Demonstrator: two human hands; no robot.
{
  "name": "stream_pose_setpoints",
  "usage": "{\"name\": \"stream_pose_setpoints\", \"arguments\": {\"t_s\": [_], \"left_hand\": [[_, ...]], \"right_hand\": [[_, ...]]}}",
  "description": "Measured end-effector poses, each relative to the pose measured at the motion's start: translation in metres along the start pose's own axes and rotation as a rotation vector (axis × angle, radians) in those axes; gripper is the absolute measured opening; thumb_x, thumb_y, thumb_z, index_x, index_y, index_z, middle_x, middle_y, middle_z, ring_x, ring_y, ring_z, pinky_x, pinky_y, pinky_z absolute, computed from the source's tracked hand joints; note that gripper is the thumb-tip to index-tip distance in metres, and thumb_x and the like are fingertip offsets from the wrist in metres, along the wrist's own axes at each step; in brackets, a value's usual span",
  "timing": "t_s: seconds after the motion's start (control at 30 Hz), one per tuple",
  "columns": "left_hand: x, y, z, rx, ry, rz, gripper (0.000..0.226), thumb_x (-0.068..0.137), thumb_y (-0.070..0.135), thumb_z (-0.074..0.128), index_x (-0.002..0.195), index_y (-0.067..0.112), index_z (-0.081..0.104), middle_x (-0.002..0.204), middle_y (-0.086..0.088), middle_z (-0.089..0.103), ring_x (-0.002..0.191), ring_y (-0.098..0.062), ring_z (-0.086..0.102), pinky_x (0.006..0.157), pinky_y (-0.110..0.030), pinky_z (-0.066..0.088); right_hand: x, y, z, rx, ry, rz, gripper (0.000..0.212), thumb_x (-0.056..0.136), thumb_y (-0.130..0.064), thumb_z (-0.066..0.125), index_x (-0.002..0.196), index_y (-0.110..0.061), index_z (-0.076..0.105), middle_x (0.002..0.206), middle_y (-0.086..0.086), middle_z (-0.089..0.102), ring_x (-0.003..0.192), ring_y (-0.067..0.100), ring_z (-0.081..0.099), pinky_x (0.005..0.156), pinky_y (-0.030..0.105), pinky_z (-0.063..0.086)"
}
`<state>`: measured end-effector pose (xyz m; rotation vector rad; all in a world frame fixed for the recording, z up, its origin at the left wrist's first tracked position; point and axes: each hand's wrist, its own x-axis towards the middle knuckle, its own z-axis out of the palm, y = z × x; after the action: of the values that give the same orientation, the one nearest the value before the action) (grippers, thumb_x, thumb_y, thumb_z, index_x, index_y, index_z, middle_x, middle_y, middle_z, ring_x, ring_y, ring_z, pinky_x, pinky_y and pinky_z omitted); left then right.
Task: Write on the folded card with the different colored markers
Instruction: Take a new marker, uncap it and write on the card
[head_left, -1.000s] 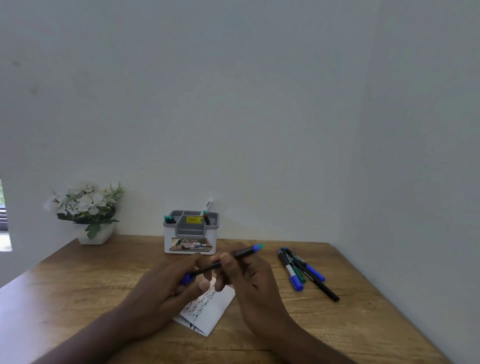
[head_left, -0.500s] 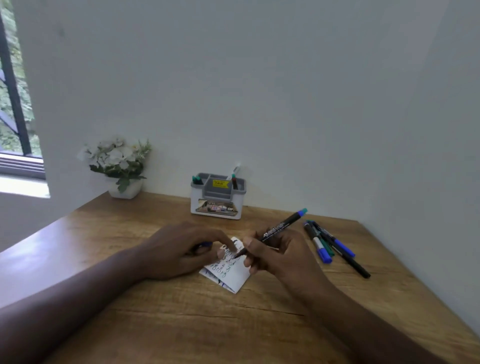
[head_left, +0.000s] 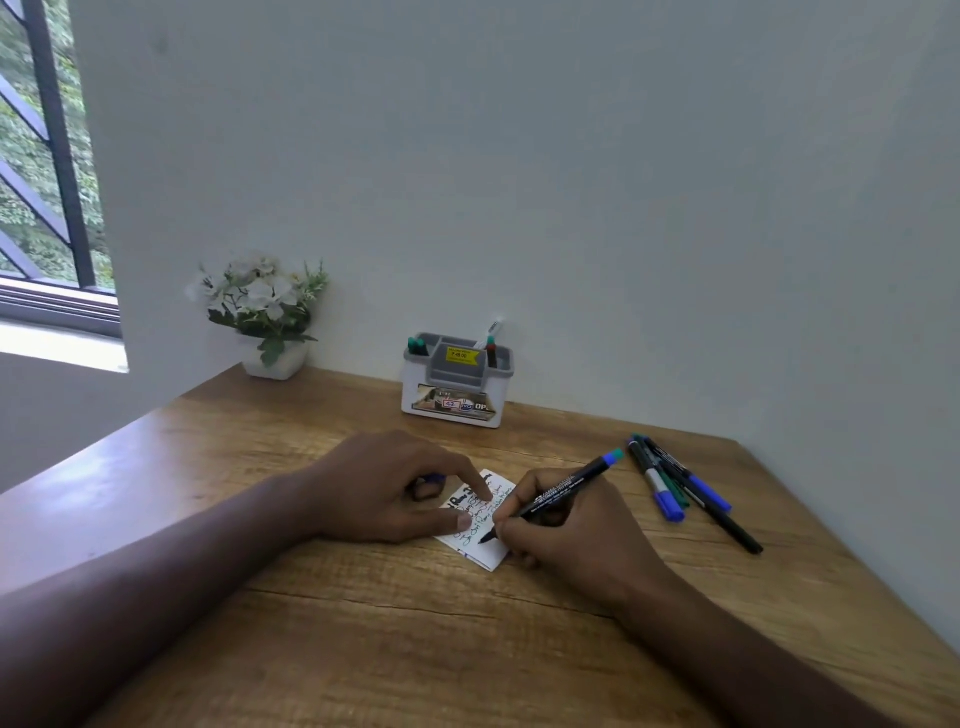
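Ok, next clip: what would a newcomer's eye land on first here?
Two hands meet mid-table: the right hand holds a marker, tip down on a small card already covered in writing, while the left hand steadies the card. To the right lie spare markers; a holder and flowers stand by the wall.

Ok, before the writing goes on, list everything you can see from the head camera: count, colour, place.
folded card: one, white with handwriting, table centre, under both hands
held marker: one, black with teal end, tip on the card
cap: one, blue, in the left hand
loose markers: about four, blue, green, black, table right
organiser: one, white and grey, holds markers, by the wall
flower pot: one, white, back left
table: one, wood
left hand: presses the card
right hand: grips the held marker
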<state>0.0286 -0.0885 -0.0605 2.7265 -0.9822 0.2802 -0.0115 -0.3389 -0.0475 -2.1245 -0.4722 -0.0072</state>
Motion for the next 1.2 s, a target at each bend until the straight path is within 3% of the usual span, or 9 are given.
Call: {"name": "stream_pose_setpoints", "arguments": {"t_s": [0.3,0.5,0.63,0.93,1.13,1.2], "left_hand": [[-0.0008,-0.0001,-0.0017,-0.003,-0.005,-0.022,0.046,0.093,0.08,0.05,0.136,0.064,0.051,0.102,0.023,0.066,0.092,-0.003,0.06,0.076,-0.036,0.054],[-0.0005,-0.0003,-0.0012,0.001,-0.016,-0.032,0.048,0.092,0.08,0.05,0.137,0.063,0.05,0.104,0.026,0.065,0.092,-0.001,0.058,0.075,-0.032,0.051],[0.0001,-0.0011,-0.0012,-0.004,-0.025,-0.032,0.05,0.091,0.082,0.047,0.137,0.064,0.049,0.117,0.024,0.068,0.1,-0.003,0.061,0.081,-0.039,0.056],[0.0007,-0.0034,-0.0007,-0.014,-0.013,-0.025,0.046,0.091,0.084,0.045,0.135,0.068,0.048,0.112,0.021,0.069,0.097,-0.002,0.059,0.079,-0.038,0.054],[0.0002,0.0013,-0.0022,-0.01,-0.006,-0.04,0.042,0.093,0.078,0.052,0.133,0.065,0.053,0.086,0.026,0.058,0.086,0.0,0.056,0.071,-0.032,0.049],[0.0004,0.0012,-0.0025,-0.005,-0.011,-0.04,0.043,0.093,0.079,0.052,0.134,0.065,0.052,0.091,0.027,0.061,0.088,0.0,0.057,0.074,-0.034,0.052]], "right_hand": [[0.0007,0.001,0.0043,-0.092,0.004,-0.05,0.004,0.082,-0.024,0.081,0.081,-0.028,0.08,0.085,-0.016,0.079,0.082,-0.002,0.073,0.068,0.013,0.058],[0.0002,0.0002,0.0029,-0.081,-0.001,-0.039,0.006,0.082,-0.021,0.081,0.08,-0.026,0.08,0.083,-0.017,0.079,0.079,-0.001,0.073,0.066,0.014,0.057],[-0.0007,-0.0014,0.0026,-0.084,-0.01,-0.048,0.007,0.08,-0.018,0.082,0.077,-0.024,0.08,0.082,-0.015,0.078,0.08,-0.002,0.072,0.063,0.011,0.054],[0.0004,0.0004,0.0016,-0.055,0.004,-0.009,0.004,0.082,-0.02,0.082,0.081,-0.023,0.08,0.08,-0.012,0.079,0.07,-0.001,0.072,0.064,0.016,0.058],[0.0015,0.0026,0.0014,-0.062,0.018,0.006,0.004,0.082,-0.023,0.082,0.081,-0.025,0.079,0.081,-0.013,0.079,0.072,-0.002,0.073,0.065,0.016,0.058],[0.0014,0.0032,0.0009,-0.064,0.019,0.006,0.004,0.082,-0.023,0.082,0.08,-0.025,0.079,0.081,-0.012,0.079,0.072,-0.001,0.072,0.067,0.019,0.06]]}}
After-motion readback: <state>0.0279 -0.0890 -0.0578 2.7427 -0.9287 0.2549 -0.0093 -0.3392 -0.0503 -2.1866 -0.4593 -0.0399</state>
